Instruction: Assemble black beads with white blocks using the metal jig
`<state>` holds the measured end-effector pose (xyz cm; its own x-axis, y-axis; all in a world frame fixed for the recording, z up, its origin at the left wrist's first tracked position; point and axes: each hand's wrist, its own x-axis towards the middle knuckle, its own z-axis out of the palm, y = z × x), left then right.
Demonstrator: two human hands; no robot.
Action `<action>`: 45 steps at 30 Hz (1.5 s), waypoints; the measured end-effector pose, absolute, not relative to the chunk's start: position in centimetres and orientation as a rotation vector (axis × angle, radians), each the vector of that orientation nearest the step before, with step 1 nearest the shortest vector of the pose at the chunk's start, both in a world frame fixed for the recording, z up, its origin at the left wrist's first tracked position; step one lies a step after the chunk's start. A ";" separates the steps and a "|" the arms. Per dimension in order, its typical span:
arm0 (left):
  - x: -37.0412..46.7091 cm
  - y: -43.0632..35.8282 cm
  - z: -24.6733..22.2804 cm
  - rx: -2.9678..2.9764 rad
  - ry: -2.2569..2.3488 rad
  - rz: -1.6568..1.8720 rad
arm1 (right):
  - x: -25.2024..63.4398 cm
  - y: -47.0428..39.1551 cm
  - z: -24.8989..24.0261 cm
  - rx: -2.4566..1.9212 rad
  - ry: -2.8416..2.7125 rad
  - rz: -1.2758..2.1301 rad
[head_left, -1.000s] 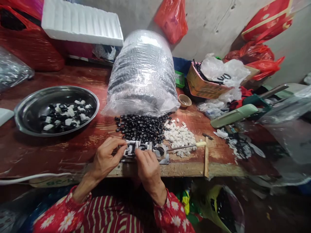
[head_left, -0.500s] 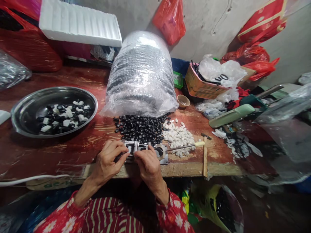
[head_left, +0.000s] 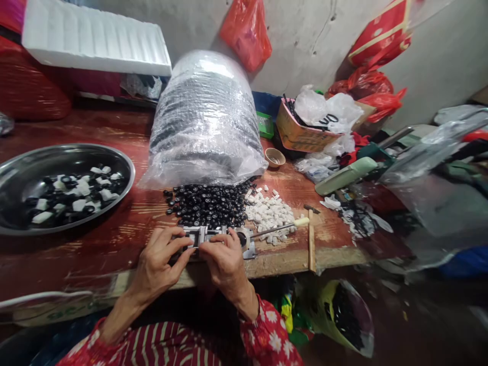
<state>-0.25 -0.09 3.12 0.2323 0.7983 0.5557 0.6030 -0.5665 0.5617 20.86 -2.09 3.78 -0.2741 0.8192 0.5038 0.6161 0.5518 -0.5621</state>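
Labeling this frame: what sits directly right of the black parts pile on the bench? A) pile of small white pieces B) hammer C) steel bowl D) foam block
A: the pile of small white pieces lies against the right edge of the black parts pile; the steel bowl sits far left, and the hammer lies further right near the bench edge.

Both forearms reach forward, left hand [head_left: 158,259] and right hand [head_left: 221,256] close together, fingers curled, seemingly pinching.
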 end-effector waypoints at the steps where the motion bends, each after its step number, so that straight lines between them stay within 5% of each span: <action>1: -0.3 0.0 3.1 2.284 1.317 1.249 | 21.3 -2.0 4.0 -1.125 -2.000 0.342; 14: 0.3 0.4 2.6 2.269 1.264 1.346 | 31.1 6.0 6.3 -2.155 -2.206 0.002; 25: 0.4 0.4 2.8 2.263 1.260 1.352 | 31.1 6.0 5.5 -1.936 -2.045 -0.034; 33: 0.9 0.5 3.1 2.219 1.344 1.376 | 24.6 3.2 7.9 -1.482 -2.027 0.362; 45: 0.6 1.0 2.9 2.168 1.398 1.371 | 19.0 3.1 5.5 -1.552 -2.221 0.074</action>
<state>0.56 1.00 2.91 0.1125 0.8042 0.5836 0.5994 -0.5234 0.6057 19.04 3.13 5.48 -0.2828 0.9068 0.3128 0.8839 0.3730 -0.2823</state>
